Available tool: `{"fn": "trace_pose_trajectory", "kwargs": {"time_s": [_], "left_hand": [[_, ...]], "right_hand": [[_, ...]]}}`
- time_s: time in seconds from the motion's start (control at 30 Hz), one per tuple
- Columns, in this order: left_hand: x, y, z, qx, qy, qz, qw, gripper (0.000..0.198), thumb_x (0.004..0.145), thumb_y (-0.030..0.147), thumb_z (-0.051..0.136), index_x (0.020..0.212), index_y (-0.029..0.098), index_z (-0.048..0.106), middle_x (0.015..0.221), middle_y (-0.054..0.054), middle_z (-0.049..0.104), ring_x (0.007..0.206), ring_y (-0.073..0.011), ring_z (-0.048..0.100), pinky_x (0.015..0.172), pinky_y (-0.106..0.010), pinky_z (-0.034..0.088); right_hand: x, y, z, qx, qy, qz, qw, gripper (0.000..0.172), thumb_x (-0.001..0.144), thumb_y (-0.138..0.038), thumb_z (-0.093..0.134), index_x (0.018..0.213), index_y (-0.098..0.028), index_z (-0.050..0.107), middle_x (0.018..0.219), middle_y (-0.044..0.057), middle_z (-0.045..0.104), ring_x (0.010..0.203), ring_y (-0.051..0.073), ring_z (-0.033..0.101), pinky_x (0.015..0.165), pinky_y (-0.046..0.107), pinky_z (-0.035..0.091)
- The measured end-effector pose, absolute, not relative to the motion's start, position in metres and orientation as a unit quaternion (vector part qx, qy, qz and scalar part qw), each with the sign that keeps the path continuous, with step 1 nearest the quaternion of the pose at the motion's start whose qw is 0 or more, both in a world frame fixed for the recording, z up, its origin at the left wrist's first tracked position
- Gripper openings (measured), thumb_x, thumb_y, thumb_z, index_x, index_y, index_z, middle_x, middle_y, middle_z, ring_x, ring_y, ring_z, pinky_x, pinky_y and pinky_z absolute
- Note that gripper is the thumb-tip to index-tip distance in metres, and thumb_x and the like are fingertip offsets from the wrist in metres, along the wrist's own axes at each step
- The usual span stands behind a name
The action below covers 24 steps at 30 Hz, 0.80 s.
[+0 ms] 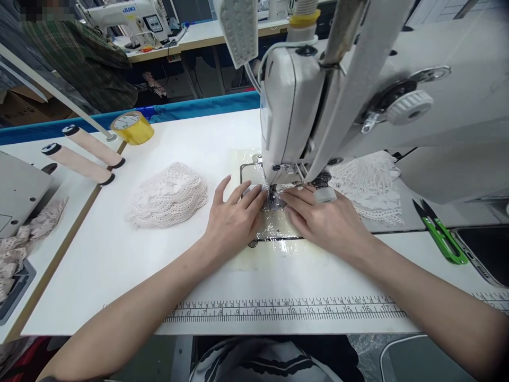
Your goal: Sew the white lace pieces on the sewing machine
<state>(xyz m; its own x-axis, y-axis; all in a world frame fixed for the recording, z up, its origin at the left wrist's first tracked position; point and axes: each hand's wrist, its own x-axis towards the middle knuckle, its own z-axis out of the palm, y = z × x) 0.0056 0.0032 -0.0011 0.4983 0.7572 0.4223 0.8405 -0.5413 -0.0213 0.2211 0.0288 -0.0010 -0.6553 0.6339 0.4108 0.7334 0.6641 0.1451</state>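
My left hand (pixel 233 215) lies flat with spread fingers on the sewing machine's bed, its fingertips just left of the presser foot (pixel 272 196). From the other side, my right hand (pixel 324 215) rests with stretched fingers close to the foot. A little pale fabric shows between and behind my fingertips; most of it is hidden. Clear tape covers the metal needle plate (pixel 274 232) beneath my hands. A pile of white scalloped lace pieces (pixel 170 196) sits to the left. More white lace (pixel 371 185) lies behind my right hand, under the machine arm (pixel 437 106).
Green thread snips (pixel 443 239) and a phone (pixel 487 252) lie at right. Two thread cones (pixel 81 164) and a yellow tape roll (pixel 133 127) stand at left. A printed ruler (pixel 278 310) runs along the front edge. A person (pixel 79 58) is beyond the table.
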Motion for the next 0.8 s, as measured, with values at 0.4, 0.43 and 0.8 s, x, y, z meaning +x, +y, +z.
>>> {"fn": "trace_pose_trajectory", "kwargs": {"time_s": [0.4, 0.43, 0.8], "left_hand": [[0.004, -0.004, 0.008, -0.866, -0.370, -0.304, -0.147, 0.030, 0.086, 0.028, 0.066, 0.114, 0.020, 0.061, 0.133, -0.009, 0.059, 0.121, -0.0236, 0.055, 0.096, -0.040, 0.047], [0.002, -0.004, 0.011, -0.849, -0.358, -0.312, -0.231, 0.020, 0.085, 0.029, 0.066, 0.103, 0.020, 0.064, 0.128, -0.009, 0.062, 0.119, -0.0233, 0.056, 0.095, -0.040, 0.048], [-0.008, -0.039, 0.081, -0.864, -0.314, -0.326, -0.218, 0.027, 0.092, 0.026, 0.057, 0.067, 0.017, 0.061, 0.053, 0.004, 0.056, 0.047, -0.0059, 0.046, 0.050, -0.022, 0.034]], "right_hand": [[0.232, 0.031, 0.027, -0.360, -0.747, 0.526, 0.189, 0.016, 0.082, -0.033, 0.063, 0.089, -0.021, 0.072, 0.087, 0.002, 0.071, 0.078, 0.019, 0.066, 0.070, 0.032, 0.051], [0.233, 0.032, 0.030, -0.333, -0.699, 0.604, 0.190, 0.019, 0.080, -0.037, 0.066, 0.088, -0.021, 0.071, 0.085, 0.002, 0.071, 0.078, 0.018, 0.066, 0.071, 0.031, 0.051], [0.216, 0.016, 0.029, -0.360, -0.729, 0.520, 0.260, 0.017, 0.080, -0.032, 0.064, 0.088, -0.023, 0.076, 0.076, 0.002, 0.068, 0.064, 0.014, 0.058, 0.062, 0.029, 0.046]]}}
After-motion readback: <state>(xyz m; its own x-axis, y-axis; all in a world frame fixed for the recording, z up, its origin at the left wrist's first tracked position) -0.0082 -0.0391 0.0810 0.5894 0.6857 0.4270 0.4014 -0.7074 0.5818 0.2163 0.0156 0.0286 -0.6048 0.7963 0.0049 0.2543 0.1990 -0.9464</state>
